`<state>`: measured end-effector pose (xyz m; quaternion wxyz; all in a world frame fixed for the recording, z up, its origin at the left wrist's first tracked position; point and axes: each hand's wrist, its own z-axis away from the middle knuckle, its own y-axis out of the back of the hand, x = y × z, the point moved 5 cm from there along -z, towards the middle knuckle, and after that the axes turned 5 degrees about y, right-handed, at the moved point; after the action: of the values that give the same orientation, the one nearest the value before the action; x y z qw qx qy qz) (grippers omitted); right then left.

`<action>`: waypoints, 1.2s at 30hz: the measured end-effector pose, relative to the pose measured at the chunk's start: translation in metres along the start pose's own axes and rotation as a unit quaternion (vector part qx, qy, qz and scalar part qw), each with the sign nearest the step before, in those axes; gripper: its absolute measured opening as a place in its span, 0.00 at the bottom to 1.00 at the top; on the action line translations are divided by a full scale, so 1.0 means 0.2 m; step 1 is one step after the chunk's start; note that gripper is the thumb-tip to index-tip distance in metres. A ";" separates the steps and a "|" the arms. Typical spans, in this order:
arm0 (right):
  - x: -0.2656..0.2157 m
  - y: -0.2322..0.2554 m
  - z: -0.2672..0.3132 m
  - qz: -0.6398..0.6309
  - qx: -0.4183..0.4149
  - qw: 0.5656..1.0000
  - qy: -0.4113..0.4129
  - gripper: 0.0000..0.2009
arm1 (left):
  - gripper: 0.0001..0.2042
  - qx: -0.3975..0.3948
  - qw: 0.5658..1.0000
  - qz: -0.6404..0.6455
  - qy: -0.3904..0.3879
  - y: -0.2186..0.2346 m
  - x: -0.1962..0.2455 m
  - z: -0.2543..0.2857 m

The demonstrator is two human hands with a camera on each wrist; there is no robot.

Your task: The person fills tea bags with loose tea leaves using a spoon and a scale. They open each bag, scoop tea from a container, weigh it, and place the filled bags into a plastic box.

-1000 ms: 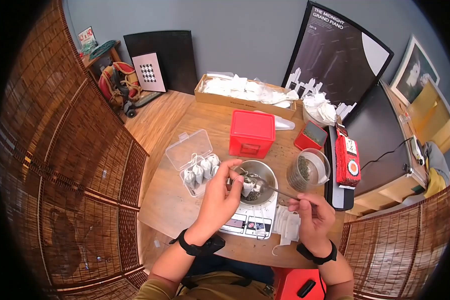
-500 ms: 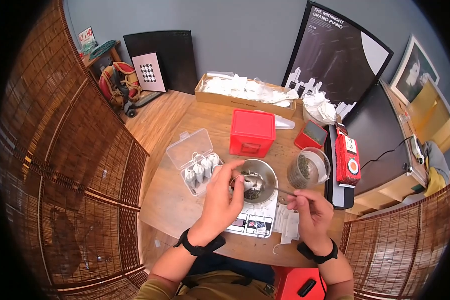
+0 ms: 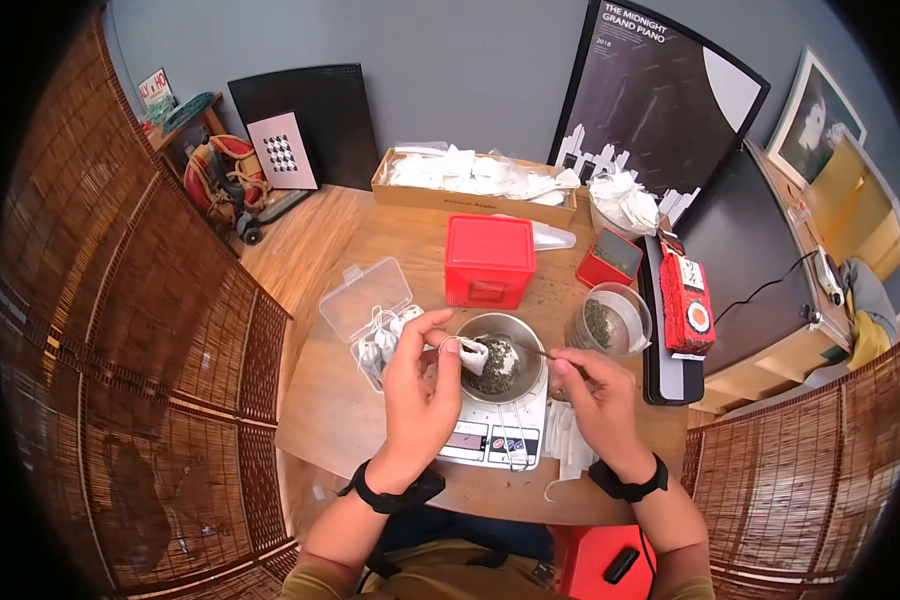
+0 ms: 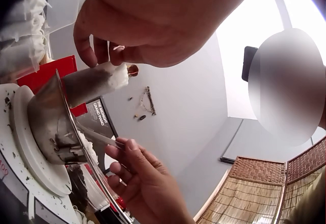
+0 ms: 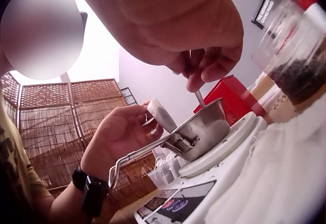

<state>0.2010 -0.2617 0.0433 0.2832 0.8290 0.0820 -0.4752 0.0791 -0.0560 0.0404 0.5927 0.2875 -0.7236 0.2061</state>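
Note:
In the head view my left hand (image 3: 417,385) pinches a white tea bag (image 3: 473,357) over the left side of a metal pan (image 3: 532,383). Dark filling shows through the tea bag (image 4: 89,85) in the left wrist view. Loose tea leaves (image 3: 500,372) lie in the pan, which sits on a white kitchen scale (image 3: 458,452). From the right, my right hand (image 3: 600,400) grips a spoon (image 3: 532,349) by its handle. The spoon slants down past the pan's rim; its head is hidden in the right wrist view.
A clear plastic case (image 3: 345,307) with filled tea bags stands left of the pan. Behind is a red lidded box (image 3: 490,245); to the right, a clear cup (image 3: 632,315) and red tin (image 3: 610,257) hold leaves. Flat white bags (image 3: 568,445) lie beside the scale.
The head view has shifted slightly. My right hand has come closer to the pan, and the spoon's head has moved away from where it showed beside the bag. The left hand still pinches the tea bag.

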 end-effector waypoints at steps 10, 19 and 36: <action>0.01 0.06 -0.03 0.004 -0.010 1.000 0.007 0.06 | 0.15 0.017 0.999 0.029 0.023 0.01 -0.03 -0.01; 0.26 -0.03 0.04 -0.190 0.002 0.966 -0.177 0.10 | 0.16 0.016 1.000 0.011 0.015 0.00 -0.04 -0.01; 0.34 0.06 0.07 -0.318 0.091 0.903 -0.275 0.09 | 0.16 -0.037 0.999 0.011 0.031 -0.03 -0.03 -0.01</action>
<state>0.2312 -0.2876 -0.0136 0.0516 0.6177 0.2163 -0.7544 0.0851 -0.0575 0.0341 0.6225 0.2514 -0.7152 0.1945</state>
